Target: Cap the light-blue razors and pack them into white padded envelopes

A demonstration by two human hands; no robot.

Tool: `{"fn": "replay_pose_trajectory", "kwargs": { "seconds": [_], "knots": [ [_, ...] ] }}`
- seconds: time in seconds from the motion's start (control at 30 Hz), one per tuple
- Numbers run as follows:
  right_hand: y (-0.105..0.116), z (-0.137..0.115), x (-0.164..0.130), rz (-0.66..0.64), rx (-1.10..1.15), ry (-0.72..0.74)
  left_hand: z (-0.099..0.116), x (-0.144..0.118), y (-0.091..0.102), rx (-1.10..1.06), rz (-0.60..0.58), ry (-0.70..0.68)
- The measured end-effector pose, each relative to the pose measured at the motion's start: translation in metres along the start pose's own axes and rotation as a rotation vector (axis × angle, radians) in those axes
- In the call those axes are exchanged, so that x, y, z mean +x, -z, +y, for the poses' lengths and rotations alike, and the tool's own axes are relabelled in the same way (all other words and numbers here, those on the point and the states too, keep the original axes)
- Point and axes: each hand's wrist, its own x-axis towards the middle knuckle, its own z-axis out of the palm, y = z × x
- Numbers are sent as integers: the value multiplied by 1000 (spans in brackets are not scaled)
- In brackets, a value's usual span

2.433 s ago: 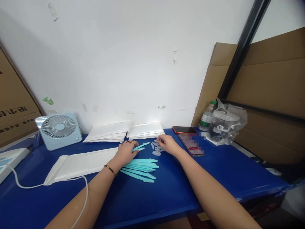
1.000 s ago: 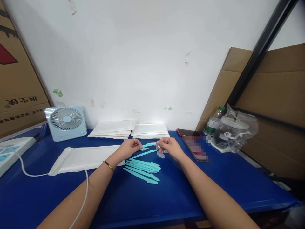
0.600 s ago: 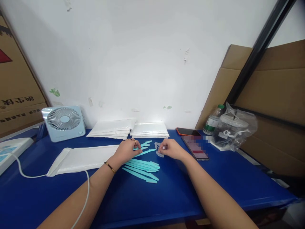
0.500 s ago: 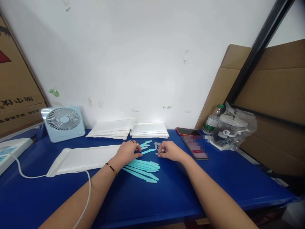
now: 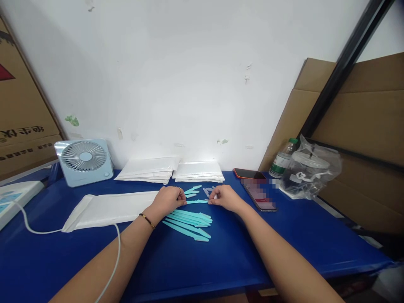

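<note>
My left hand (image 5: pixel 170 198) pinches the handle end of a teal eyebrow razor (image 5: pixel 196 202), which lies level between both hands. At its blade end, my right hand (image 5: pixel 224 198) has its fingertips closed on a small clear cap, mostly hidden by the fingers. Several other clear caps (image 5: pixel 206 192) lie just behind the right fingertips. Beyond my left fingers lie a few loose teal eyebrow razors (image 5: pixel 193 191). In front of my left hand, several more razors (image 5: pixel 189 219) lie in a fanned pile, blade ends to the right.
White padded mailers (image 5: pixel 147 169) are stacked by the wall, and a long one (image 5: pixel 107 210) lies left. A blue fan (image 5: pixel 84 162), two phones (image 5: pixel 259 195), a bottle (image 5: pixel 282 160) and a bagged cup (image 5: pixel 306 172) stand around the blue table (image 5: pixel 202 273). A white cable (image 5: pixel 118 248) crosses my left forearm.
The razor in my left hand has swung from slanting upward to level, and its blade end now meets my right fingertips. My right hand has moved slightly left.
</note>
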Motion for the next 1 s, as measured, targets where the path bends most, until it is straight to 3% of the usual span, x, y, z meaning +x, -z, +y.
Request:
{"fn": "replay_pose_trajectory", "kwargs": {
  "seconds": [0.37,0.57,0.63,0.7,0.8,1.0],
  "knots": [
    [-25,-14,10,67,87,40,-2,6,-5,-77,-41,24],
    [1,-2,8,177,40,12,5,-1,7,-32,93,-9],
    [12,7,5,215,23,-15,10,-6,13,-104,50,-46],
    [18,13,3,216,11,-1,14,-10,16,-170,-65,-100],
    [14,12,3,175,-21,45,18,-14,15,-179,-185,-155],
    [-8,0,8,97,-223,138,12,-9,3,-188,-200,-83]
  ]
}}
